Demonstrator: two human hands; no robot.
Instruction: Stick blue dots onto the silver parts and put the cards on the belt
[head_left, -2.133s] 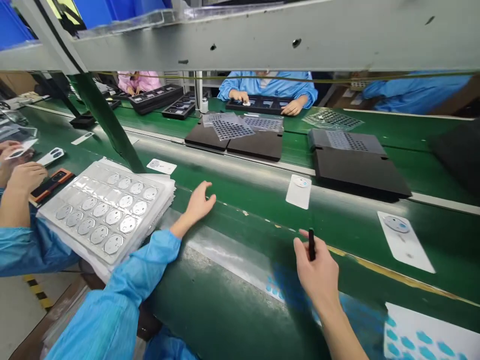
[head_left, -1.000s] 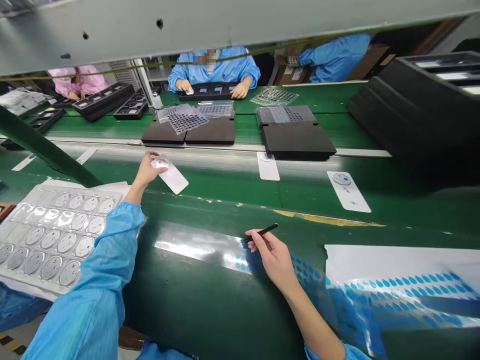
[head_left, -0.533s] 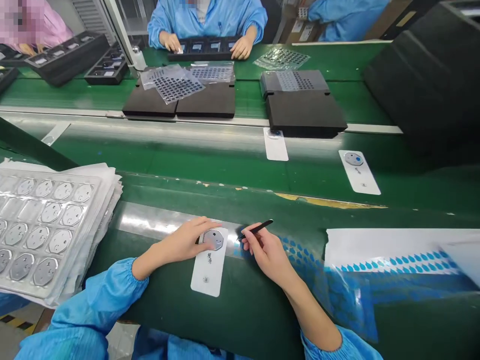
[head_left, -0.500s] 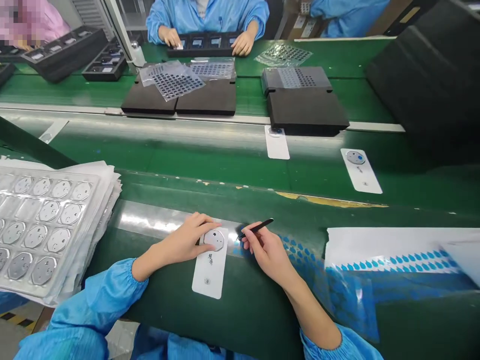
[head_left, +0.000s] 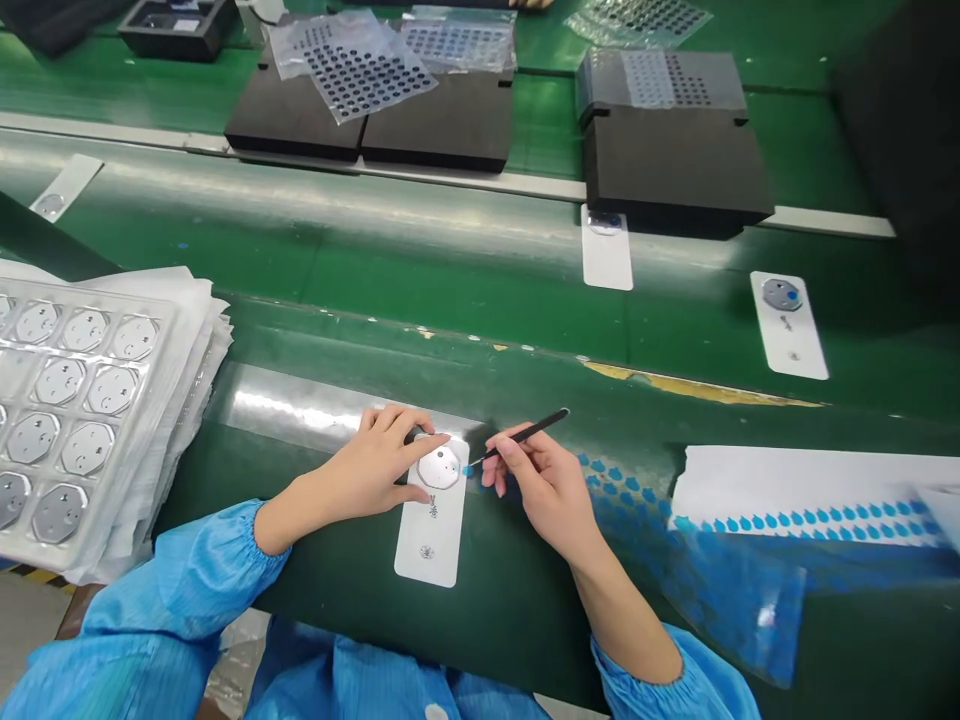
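Observation:
A white card (head_left: pixel 426 545) lies on the green work surface, bearing a round silver disc (head_left: pixel 437 468) near its upper end. My left hand (head_left: pixel 379 462) rests at the card's left edge, thumb and fingers parted around the disc. My right hand (head_left: pixel 541 485) grips black tweezers (head_left: pixel 541 426) like a pen. At the tweezers' tip is a small blue sticker (head_left: pixel 468 471), just right of the disc. A clear strip (head_left: pixel 292 410) stretches behind my left hand. To the right, blue stickers line a white sheet (head_left: pixel 750 480).
Trays of silver discs (head_left: pixel 161 345) are stacked at the left. Beyond a raised edge, more cards (head_left: pixel 796 345) lie on green. Black boxes (head_left: pixel 667 165) and dotted clear sheets (head_left: pixel 367 70) sit farther back. Blue film (head_left: pixel 750 610) spreads at the right.
The view has tilted down. My right hand has brought the tweezers closer to the disc, and a blue sticker now shows at their tip. My left hand stays by the card.

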